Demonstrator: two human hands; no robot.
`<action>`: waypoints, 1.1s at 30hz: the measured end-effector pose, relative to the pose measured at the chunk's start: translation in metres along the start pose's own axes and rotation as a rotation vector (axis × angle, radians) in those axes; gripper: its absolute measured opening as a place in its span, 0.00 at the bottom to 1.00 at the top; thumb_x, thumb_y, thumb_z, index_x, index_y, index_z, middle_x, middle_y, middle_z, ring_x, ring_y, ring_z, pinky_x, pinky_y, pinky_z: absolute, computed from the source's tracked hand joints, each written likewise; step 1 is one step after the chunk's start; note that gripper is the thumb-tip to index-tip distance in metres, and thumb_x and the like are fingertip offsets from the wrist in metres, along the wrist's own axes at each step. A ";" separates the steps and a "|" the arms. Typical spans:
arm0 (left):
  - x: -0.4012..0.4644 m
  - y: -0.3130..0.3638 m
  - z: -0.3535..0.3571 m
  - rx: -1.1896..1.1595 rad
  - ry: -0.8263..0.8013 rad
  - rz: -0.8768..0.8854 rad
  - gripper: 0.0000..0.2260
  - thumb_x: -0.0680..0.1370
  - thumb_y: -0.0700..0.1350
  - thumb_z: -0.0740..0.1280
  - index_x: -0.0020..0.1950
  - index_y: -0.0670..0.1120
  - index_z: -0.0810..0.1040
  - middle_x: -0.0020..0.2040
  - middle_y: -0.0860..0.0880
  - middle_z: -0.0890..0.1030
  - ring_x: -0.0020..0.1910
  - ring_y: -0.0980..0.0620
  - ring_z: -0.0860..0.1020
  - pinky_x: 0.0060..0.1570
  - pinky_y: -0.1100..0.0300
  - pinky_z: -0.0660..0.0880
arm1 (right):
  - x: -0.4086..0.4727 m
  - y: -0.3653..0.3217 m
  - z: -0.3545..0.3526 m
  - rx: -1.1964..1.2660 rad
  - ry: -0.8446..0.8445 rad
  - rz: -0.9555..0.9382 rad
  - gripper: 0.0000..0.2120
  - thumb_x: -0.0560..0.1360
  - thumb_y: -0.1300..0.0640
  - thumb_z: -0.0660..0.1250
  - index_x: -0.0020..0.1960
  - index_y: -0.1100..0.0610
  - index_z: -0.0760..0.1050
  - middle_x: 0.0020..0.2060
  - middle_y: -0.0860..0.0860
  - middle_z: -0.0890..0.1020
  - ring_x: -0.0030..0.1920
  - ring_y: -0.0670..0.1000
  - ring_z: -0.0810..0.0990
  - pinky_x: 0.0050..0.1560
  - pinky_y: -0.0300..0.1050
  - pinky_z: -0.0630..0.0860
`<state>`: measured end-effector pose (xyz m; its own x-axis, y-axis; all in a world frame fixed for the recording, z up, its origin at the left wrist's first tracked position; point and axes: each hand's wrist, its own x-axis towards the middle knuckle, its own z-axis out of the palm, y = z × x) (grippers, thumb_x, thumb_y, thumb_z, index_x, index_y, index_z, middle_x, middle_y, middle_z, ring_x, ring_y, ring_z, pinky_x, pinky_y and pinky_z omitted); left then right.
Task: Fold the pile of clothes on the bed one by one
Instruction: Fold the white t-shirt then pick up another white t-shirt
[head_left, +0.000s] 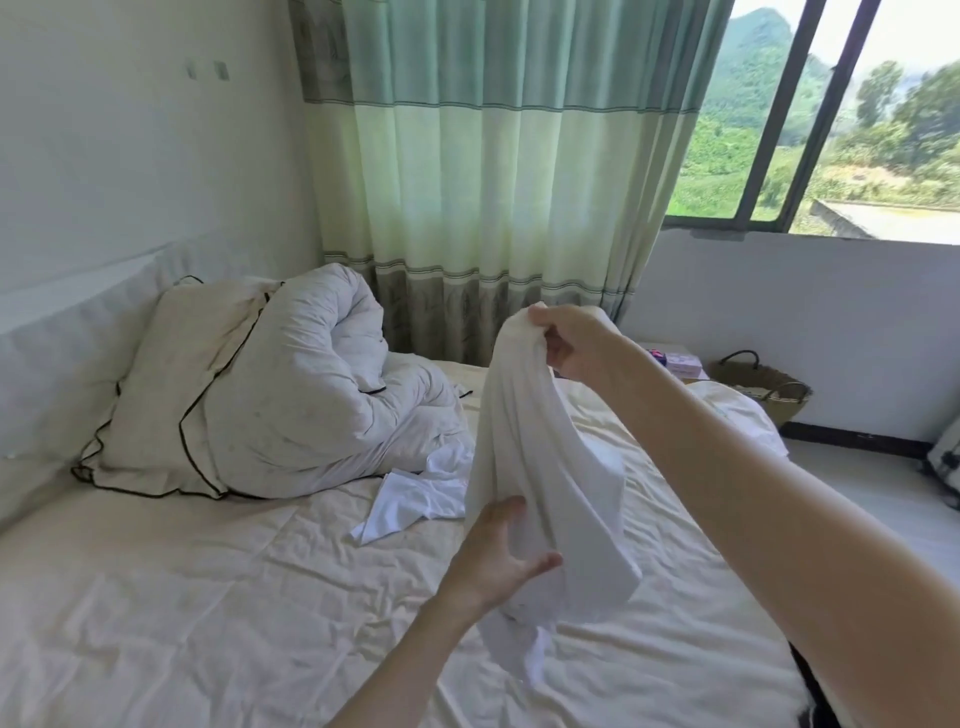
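With right hand (566, 343) pinching the shirt (530, 457) high and left hand (498, 556) gripping lower, shake out, then spread flat on the bed (182, 597).

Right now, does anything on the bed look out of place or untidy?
Yes. A white garment lies crumpled on the sheet beside the bunched duvet, not folded. Both hands hold another white garment, hanging unfolded.

Left fingers (511, 558) — tips hidden inside garment (524, 431)
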<state>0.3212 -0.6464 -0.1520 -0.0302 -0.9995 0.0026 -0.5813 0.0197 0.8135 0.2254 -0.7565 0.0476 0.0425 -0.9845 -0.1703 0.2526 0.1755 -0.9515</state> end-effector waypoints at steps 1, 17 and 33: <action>0.002 0.004 0.004 -0.010 0.030 0.015 0.36 0.67 0.57 0.75 0.71 0.50 0.65 0.66 0.51 0.68 0.66 0.53 0.68 0.65 0.60 0.66 | 0.000 -0.007 0.001 0.065 0.002 -0.009 0.07 0.74 0.70 0.66 0.39 0.64 0.73 0.32 0.55 0.75 0.25 0.48 0.76 0.24 0.36 0.75; 0.032 0.035 -0.086 -0.216 0.392 -0.098 0.04 0.73 0.36 0.68 0.43 0.41 0.83 0.35 0.45 0.82 0.36 0.50 0.77 0.39 0.59 0.75 | 0.016 -0.004 -0.038 -0.044 0.027 -0.052 0.07 0.77 0.65 0.65 0.40 0.59 0.72 0.35 0.54 0.74 0.34 0.49 0.74 0.38 0.40 0.74; 0.044 0.093 -0.130 -0.317 0.346 0.072 0.09 0.74 0.36 0.70 0.37 0.48 0.81 0.33 0.56 0.81 0.34 0.60 0.80 0.36 0.67 0.79 | -0.045 0.125 -0.055 -0.903 -0.161 -0.491 0.31 0.72 0.48 0.71 0.70 0.52 0.64 0.62 0.45 0.68 0.59 0.48 0.73 0.58 0.43 0.72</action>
<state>0.3715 -0.6911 -0.0010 0.2431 -0.9458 0.2152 -0.3087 0.1349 0.9415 0.2017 -0.6898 -0.0775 0.2755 -0.9253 0.2607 -0.5379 -0.3731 -0.7559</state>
